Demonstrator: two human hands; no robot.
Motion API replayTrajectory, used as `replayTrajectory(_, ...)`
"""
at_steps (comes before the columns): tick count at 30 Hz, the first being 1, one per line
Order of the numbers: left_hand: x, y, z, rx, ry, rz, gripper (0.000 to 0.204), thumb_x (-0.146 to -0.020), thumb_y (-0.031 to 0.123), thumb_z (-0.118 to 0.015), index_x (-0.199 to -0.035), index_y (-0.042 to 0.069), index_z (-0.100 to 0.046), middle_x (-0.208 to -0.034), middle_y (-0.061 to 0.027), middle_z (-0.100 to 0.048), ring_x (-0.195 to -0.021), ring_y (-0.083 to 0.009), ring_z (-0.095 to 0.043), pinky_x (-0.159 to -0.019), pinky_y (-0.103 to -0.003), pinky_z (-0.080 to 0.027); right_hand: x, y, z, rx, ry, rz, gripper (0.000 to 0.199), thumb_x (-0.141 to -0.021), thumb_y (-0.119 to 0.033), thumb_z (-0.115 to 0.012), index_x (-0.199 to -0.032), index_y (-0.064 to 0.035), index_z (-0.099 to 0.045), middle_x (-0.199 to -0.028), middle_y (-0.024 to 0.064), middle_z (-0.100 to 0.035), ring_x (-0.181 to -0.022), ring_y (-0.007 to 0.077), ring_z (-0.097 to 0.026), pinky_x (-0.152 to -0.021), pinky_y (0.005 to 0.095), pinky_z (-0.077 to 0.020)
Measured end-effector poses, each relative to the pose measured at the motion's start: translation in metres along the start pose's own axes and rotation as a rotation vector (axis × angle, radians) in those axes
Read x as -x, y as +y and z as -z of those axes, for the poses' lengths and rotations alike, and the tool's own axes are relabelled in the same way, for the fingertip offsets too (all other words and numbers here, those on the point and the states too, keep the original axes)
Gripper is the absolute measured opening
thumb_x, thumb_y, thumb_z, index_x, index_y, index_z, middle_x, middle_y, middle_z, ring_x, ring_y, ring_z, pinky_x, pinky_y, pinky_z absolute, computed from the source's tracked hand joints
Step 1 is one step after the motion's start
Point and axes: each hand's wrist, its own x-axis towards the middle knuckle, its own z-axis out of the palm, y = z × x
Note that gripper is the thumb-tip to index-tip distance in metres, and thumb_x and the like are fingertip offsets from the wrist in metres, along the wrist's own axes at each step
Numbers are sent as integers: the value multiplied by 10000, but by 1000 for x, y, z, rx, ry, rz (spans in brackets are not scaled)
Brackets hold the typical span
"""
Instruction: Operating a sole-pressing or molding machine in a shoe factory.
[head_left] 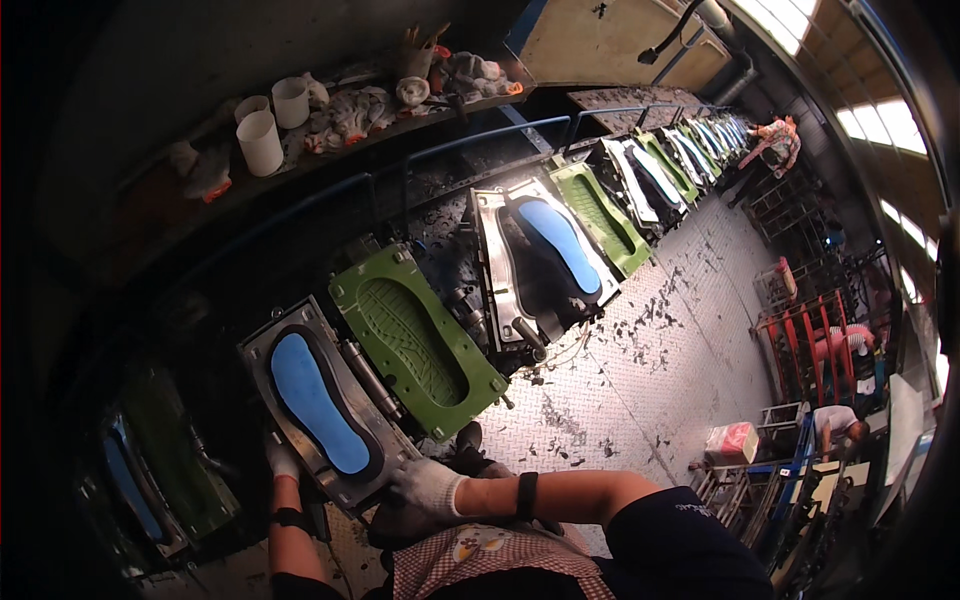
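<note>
Here, metal mould point(362, 400): cradles blue insole point(318, 403), long axis slanting away from you, leftward.
Your right hand point(428, 487): at mould's near-right corner.
Your left hand point(282, 460): beside mould's left edge; can't tell either grip.

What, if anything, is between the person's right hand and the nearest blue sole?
Nothing visible blocks the way: only the metal mould's rim and a black border lie between the right hand and the blue sole.

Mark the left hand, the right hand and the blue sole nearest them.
Left hand point(283, 461): head view, the part showing.
Right hand point(426, 486): head view, its back.
Blue sole point(318, 402): head view, middle of its top.
</note>
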Motion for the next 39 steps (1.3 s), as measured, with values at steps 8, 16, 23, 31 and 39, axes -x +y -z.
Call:
replayTrajectory(8, 75, 41, -24, -1245, 66, -91, 447, -1111, 251, -446, -1508, 53, -495, -1517, -164, -523, -1413, -318, -495, -1163, -426, -393, 77, 110, 168, -218, 509, -406, 295, -911, -189, -708, -1167, -59, -641, -948, 143, -645, -840, 323, -687, -768, 421, -585)
replayTrajectory(16, 218, 137, -417, -855, 14, -845, 385, -1061, 230, -568, -1387, 26, -555, -1407, -166, -584, -1305, -320, -579, -1091, -431, -478, 117, 370, 275, 708, 202, -798, 213, -955, -190, -605, -1130, -71, -586, -993, 183, -695, -922, 370, -724, -761, 462, -598)
replayTrajectory(23, 187, 44, -646, -851, 58, -221, 888, -865, 351, -789, -1544, 2, -334, -1517, -293, -457, -1354, -469, -505, -1127, -495, -437, 125, 410, 290, 398, 192, -655, 238, -954, -167, -535, -1122, -25, -628, -1060, 222, -718, -965, 404, -727, -812, 484, -589)
replayTrajectory(31, 219, -94, -717, -389, -262, 20, 890, -918, 217, -736, -1580, -44, -202, -1365, -277, -613, -1234, -359, -637, -1037, -426, -506, 130, 406, 320, 232, 199, -557, 267, -954, -206, -542, -1128, -33, -647, -1075, 229, -720, -982, 425, -708, -861, 502, -567)
replayTrajectory(39, 204, -71, -784, -745, 112, -268, 1236, -722, 306, -916, -1550, -142, -113, -1526, -373, -329, -1425, -500, -367, -1209, -501, -301, 184, 406, 376, -46, 929, -19, 488, -950, -152, -630, -1423, -52, -562, -1450, 251, -549, -1386, 453, -480, -1175, 491, -383)
